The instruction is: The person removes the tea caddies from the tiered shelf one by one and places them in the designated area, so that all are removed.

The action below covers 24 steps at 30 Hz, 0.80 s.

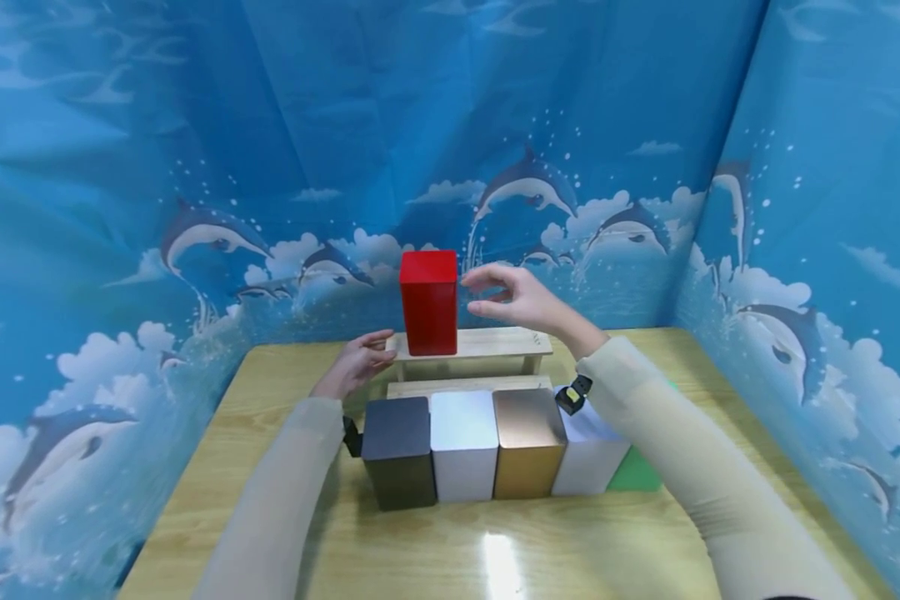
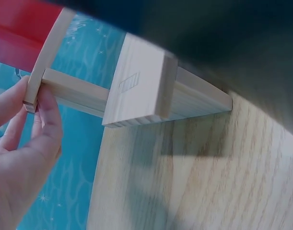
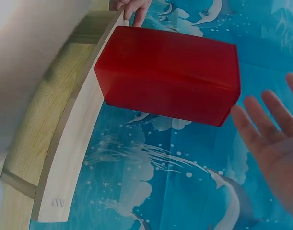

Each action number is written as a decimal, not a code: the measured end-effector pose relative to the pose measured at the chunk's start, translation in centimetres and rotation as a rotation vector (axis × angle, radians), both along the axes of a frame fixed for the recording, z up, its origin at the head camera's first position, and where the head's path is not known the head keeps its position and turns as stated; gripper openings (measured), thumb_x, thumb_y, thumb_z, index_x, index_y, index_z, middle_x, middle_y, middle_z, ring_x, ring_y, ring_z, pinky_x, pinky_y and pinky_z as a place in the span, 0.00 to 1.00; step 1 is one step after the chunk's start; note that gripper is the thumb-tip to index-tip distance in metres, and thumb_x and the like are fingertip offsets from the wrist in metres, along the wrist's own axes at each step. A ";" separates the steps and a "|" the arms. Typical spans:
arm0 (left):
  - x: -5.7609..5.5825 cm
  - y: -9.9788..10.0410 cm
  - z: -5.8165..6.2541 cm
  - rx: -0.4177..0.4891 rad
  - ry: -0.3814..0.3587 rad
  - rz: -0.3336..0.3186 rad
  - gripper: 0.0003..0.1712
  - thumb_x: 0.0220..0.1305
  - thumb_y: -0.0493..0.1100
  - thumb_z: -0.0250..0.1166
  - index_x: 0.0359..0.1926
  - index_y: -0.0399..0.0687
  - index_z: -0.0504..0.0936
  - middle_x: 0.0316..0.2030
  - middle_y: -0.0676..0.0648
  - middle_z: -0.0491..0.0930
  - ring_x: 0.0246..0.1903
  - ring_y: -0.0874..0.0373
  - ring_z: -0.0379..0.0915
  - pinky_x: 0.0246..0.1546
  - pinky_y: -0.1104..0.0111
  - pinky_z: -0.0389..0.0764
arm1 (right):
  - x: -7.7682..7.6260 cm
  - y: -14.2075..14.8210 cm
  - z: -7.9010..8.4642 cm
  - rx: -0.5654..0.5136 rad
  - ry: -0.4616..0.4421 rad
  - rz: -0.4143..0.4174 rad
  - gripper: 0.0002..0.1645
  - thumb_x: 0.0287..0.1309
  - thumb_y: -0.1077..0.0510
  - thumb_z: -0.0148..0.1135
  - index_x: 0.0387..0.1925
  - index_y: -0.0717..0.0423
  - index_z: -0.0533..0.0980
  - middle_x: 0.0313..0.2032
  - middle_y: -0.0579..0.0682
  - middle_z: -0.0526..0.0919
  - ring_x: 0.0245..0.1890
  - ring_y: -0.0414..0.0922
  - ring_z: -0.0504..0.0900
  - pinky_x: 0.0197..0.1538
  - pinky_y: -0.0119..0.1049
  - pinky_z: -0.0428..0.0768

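Note:
A tall red box [image 1: 430,308] stands upright on the left part of the upper board of a small two-step wooden shelf [image 1: 495,340]. At that board's left end, my left hand [image 2: 31,143] pinches the wood between thumb and fingers. To the right of the red box's top, my right hand [image 1: 513,293] is raised with loosely bent fingers and nothing in them. In the right wrist view its fingertips [image 3: 240,112] come close to a top corner of the red box; whether they touch it I cannot tell.
In front of the shelf stands a row of boxes: black [image 1: 397,450], white [image 1: 463,446], bronze [image 1: 528,442], a pale one [image 1: 588,458] and a green one [image 1: 636,468], partly behind my right forearm. All stand on a wooden table [image 1: 420,554]. Blue dolphin-print sheets [image 1: 390,125] hang around it.

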State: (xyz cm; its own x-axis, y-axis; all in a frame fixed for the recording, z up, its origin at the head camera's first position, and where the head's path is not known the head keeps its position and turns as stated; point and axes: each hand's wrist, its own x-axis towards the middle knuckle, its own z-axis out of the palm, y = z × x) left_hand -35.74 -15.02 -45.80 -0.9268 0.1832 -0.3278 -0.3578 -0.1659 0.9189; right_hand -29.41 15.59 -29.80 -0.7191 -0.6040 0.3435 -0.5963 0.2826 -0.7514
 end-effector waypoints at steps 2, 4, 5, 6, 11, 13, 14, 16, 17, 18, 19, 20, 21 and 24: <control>-0.1 -0.1 0.0 0.000 -0.006 -0.002 0.34 0.60 0.26 0.59 0.67 0.45 0.64 0.67 0.42 0.52 0.56 0.49 0.64 0.54 0.62 0.72 | -0.6 -0.5 0.1 0.004 0.006 -0.050 0.25 0.59 0.57 0.62 0.57 0.59 0.71 0.57 0.53 0.71 0.56 0.48 0.70 0.53 0.46 0.75; -0.2 -0.1 0.1 -0.003 -0.018 0.008 0.33 0.59 0.27 0.59 0.66 0.46 0.66 0.67 0.42 0.53 0.54 0.49 0.66 0.52 0.63 0.74 | -1.3 -0.8 0.0 0.004 -0.009 -0.103 0.28 0.58 0.55 0.63 0.58 0.59 0.70 0.58 0.52 0.70 0.58 0.48 0.67 0.53 0.47 0.75; -0.2 -0.1 0.1 -0.010 -0.021 0.010 0.33 0.59 0.27 0.60 0.65 0.46 0.67 0.67 0.43 0.54 0.53 0.50 0.67 0.52 0.63 0.75 | -1.7 -1.0 -0.1 0.009 -0.020 -0.129 0.29 0.57 0.54 0.64 0.58 0.58 0.70 0.59 0.51 0.69 0.59 0.48 0.66 0.53 0.48 0.75; -0.3 -0.1 0.1 -0.014 -0.027 0.014 0.32 0.59 0.27 0.60 0.65 0.46 0.68 0.66 0.43 0.55 0.52 0.50 0.68 0.51 0.64 0.75 | -2.0 -1.2 -0.1 0.013 -0.033 -0.150 0.29 0.56 0.53 0.64 0.58 0.57 0.70 0.60 0.49 0.67 0.60 0.49 0.64 0.53 0.48 0.75; -0.2 -0.2 0.3 -0.038 -0.038 0.017 0.32 0.59 0.27 0.59 0.64 0.47 0.68 0.65 0.43 0.56 0.47 0.53 0.71 0.51 0.64 0.75 | -3.5 -2.2 -0.7 0.033 -0.090 -0.199 0.32 0.53 0.49 0.66 0.59 0.53 0.70 0.66 0.47 0.59 0.64 0.49 0.57 0.53 0.46 0.76; -0.1 -0.2 0.4 -0.037 -0.035 0.016 0.33 0.60 0.26 0.59 0.65 0.46 0.67 0.65 0.42 0.55 0.47 0.53 0.71 0.52 0.63 0.74 | -4.0 -2.6 -0.8 0.037 -0.106 -0.208 0.33 0.52 0.48 0.67 0.59 0.51 0.69 0.67 0.47 0.57 0.65 0.48 0.56 0.52 0.45 0.76; -0.1 -0.1 0.4 -0.032 -0.032 0.011 0.33 0.60 0.26 0.59 0.66 0.46 0.66 0.66 0.41 0.54 0.47 0.53 0.70 0.53 0.63 0.73 | -4.3 -2.8 -0.9 0.044 -0.109 -0.216 0.34 0.51 0.48 0.68 0.59 0.50 0.69 0.67 0.47 0.57 0.64 0.48 0.56 0.52 0.45 0.76; 0.0 -0.1 0.4 -0.035 -0.023 0.002 0.33 0.60 0.26 0.59 0.66 0.46 0.65 0.66 0.41 0.53 0.47 0.53 0.71 0.55 0.62 0.72 | -4.7 -3.1 -1.0 0.064 -0.123 -0.239 0.36 0.49 0.45 0.69 0.60 0.46 0.69 0.67 0.46 0.57 0.64 0.47 0.57 0.52 0.46 0.76; 0.1 -0.1 0.5 -0.030 -0.021 0.000 0.33 0.60 0.27 0.59 0.66 0.46 0.66 0.66 0.41 0.54 0.46 0.54 0.71 0.55 0.61 0.72 | -4.8 -3.3 -1.0 0.070 -0.129 -0.246 0.36 0.48 0.44 0.69 0.60 0.45 0.68 0.67 0.45 0.58 0.64 0.47 0.57 0.52 0.47 0.75; 0.2 -0.1 0.5 -0.028 -0.017 -0.005 0.33 0.60 0.27 0.59 0.66 0.46 0.65 0.66 0.41 0.54 0.47 0.54 0.71 0.56 0.61 0.71 | -5.0 -3.4 -1.0 0.074 -0.145 -0.250 0.37 0.48 0.44 0.69 0.60 0.44 0.68 0.66 0.45 0.58 0.64 0.48 0.57 0.52 0.49 0.75; 0.2 0.0 0.5 -0.027 -0.017 -0.005 0.33 0.60 0.27 0.59 0.66 0.46 0.66 0.66 0.42 0.55 0.47 0.53 0.72 0.56 0.60 0.71 | -5.1 -3.6 -1.0 0.084 -0.158 -0.250 0.37 0.48 0.43 0.69 0.60 0.43 0.68 0.66 0.45 0.58 0.64 0.49 0.57 0.53 0.50 0.74; 0.2 -0.1 0.5 -0.026 -0.016 -0.005 0.33 0.60 0.27 0.59 0.66 0.47 0.66 0.66 0.42 0.55 0.47 0.53 0.72 0.56 0.60 0.70 | -5.2 -3.8 -1.0 0.095 -0.169 -0.249 0.37 0.47 0.43 0.69 0.60 0.42 0.67 0.67 0.45 0.58 0.65 0.50 0.56 0.54 0.51 0.73; 0.3 -0.1 0.5 -0.026 -0.016 -0.004 0.33 0.60 0.27 0.59 0.66 0.47 0.66 0.66 0.43 0.55 0.48 0.52 0.72 0.56 0.60 0.70 | -5.4 -3.9 -0.9 0.101 -0.185 -0.245 0.37 0.47 0.43 0.69 0.60 0.41 0.67 0.67 0.45 0.57 0.65 0.50 0.56 0.54 0.52 0.73; 0.2 -0.1 0.3 -0.016 -0.023 -0.001 0.33 0.60 0.27 0.59 0.66 0.47 0.66 0.67 0.43 0.54 0.51 0.50 0.70 0.57 0.59 0.69 | -5.7 -4.1 -0.9 0.109 -0.221 -0.228 0.36 0.48 0.44 0.69 0.60 0.41 0.68 0.70 0.46 0.52 0.66 0.50 0.53 0.55 0.52 0.72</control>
